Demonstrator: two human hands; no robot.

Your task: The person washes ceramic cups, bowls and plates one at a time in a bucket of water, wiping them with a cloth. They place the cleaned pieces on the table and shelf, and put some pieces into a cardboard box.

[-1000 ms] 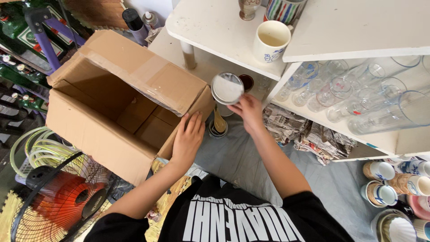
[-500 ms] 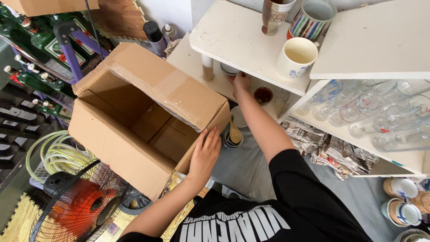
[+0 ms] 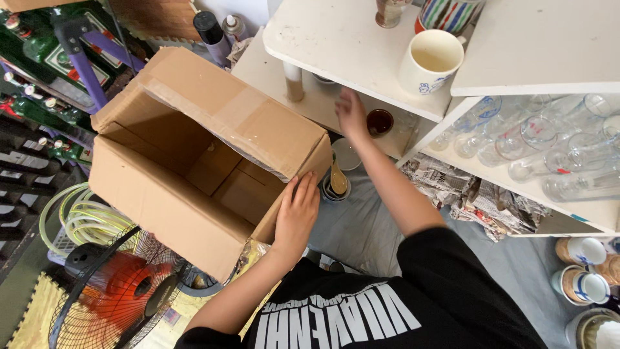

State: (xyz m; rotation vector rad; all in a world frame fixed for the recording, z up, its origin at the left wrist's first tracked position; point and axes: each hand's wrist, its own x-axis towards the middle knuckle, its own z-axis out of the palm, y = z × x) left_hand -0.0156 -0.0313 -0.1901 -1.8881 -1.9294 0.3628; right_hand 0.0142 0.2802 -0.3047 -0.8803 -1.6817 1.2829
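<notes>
1. where the white shelf (image 3: 336,45) overhangs, the fingertips of the right hand (image 3: 352,113) slip under its edge, so whether they hold anything cannot be told; a dark cup (image 3: 379,121) sits just beside them on the lower board.
2. the person's head is out of view, and only a black shirt (image 3: 387,304) with white print fills the bottom of the frame.
3. the left hand (image 3: 296,216) lies flat with fingers spread on the near corner of the cardboard box (image 3: 194,161), pressing on it and clasping nothing.
4. the right arm reaches up and away from the body, well apart from the left hand, which stays low against the box.
5. the box stands open, tilted, its flap (image 3: 226,106) folded up towards the shelf, its inside bare.
6. between box and shelf a small tin with a wooden spoon (image 3: 337,181) stands on the grey floor cloth (image 3: 361,226).
7. an orange fan (image 3: 123,291) and coiled hose (image 3: 77,220) crowd the box's left side; crumpled newspaper (image 3: 478,200) lies under the glasses (image 3: 549,142) on the right.
</notes>
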